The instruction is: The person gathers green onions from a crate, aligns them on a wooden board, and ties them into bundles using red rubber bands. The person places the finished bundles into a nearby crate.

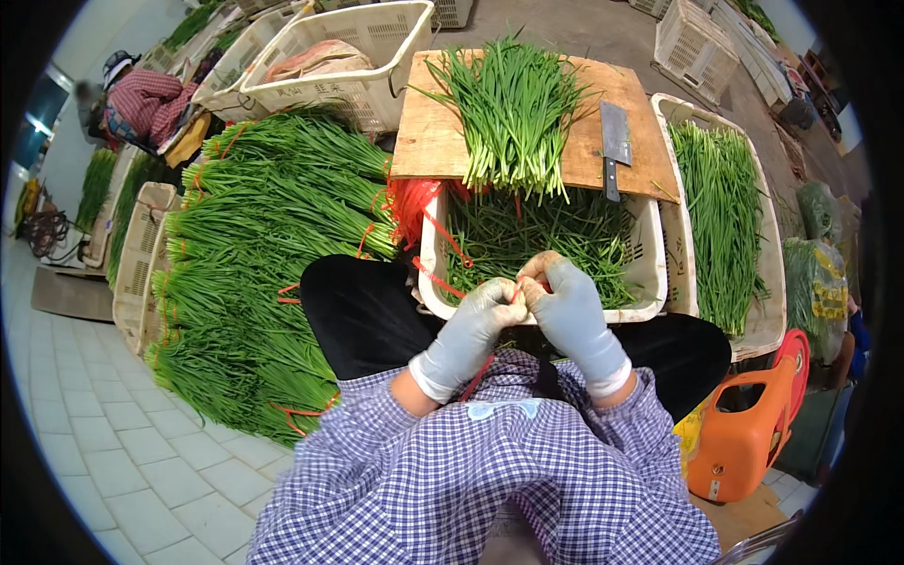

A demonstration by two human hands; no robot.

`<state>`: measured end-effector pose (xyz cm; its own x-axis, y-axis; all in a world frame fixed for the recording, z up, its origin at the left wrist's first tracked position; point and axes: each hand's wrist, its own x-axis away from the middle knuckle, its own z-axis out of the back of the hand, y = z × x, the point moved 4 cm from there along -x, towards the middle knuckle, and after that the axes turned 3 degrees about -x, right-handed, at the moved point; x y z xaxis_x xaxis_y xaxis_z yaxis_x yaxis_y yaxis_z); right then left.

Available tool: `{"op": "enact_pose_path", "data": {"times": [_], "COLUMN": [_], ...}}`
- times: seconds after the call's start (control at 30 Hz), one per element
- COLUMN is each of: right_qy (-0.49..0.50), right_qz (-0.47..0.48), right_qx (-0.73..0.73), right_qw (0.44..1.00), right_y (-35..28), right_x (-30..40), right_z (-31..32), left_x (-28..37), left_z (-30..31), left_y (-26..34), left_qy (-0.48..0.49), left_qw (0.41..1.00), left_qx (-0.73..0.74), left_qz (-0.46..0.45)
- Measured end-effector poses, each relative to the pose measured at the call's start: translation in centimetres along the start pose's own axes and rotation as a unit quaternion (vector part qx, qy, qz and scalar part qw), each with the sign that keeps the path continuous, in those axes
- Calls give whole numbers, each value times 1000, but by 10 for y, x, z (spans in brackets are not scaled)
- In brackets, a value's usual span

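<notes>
Both my hands wear pale gloves and meet above the near rim of a white plastic crate (660,272). My left hand (480,318) pinches a red plastic tie (441,279) between thumb and fingers. Against it, my right hand (565,300) grips the same red strand, mostly hidden by the fingers. Loose green leaves (537,240) fill the crate below. Across its far side lies a wooden board (424,127) bearing a spread heap of garlic chives (522,113), cut ends towards me. A cleaver (614,145) with a black handle rests on the board, right of the chives.
Tied chive bundles (261,233) are piled on my left, beside a clump of red plastic ties (417,205). At right stand a crate of loose chives (720,219) and an orange plastic container (741,424). A large white crate (346,85) and another person (148,102) are farther back.
</notes>
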<state>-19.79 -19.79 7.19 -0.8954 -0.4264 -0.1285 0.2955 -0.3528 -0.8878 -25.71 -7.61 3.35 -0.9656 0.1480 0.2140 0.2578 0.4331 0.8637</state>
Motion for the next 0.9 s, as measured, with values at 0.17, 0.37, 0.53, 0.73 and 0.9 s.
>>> {"op": "enact_pose_path", "data": {"times": [0.17, 0.37, 0.53, 0.73, 0.9], "right_qy": [-231, -65, -3, 19, -62], "right_qz": [10, -46, -150, -187, -180], "right_qx": [116, 167, -96, -236, -164], "right_qw": [966, 983, 984, 953, 968], "right_y": [18, 80, 191, 171, 173], "right_x": [-60, -203, -257, -193, -204], "right_z": [31, 86, 43, 30, 52], "left_x": [-47, -203, -279, -253, -245], "left_z": [72, 139, 158, 112, 125], "left_y": [77, 120, 50, 24, 54], "left_qy": [59, 93, 104, 67, 83], "left_qw": [943, 893, 953, 962, 960], "left_qx": [-307, -348, -211, -224, -235], "left_qz": [-113, -270, -190, -145, -126]}}
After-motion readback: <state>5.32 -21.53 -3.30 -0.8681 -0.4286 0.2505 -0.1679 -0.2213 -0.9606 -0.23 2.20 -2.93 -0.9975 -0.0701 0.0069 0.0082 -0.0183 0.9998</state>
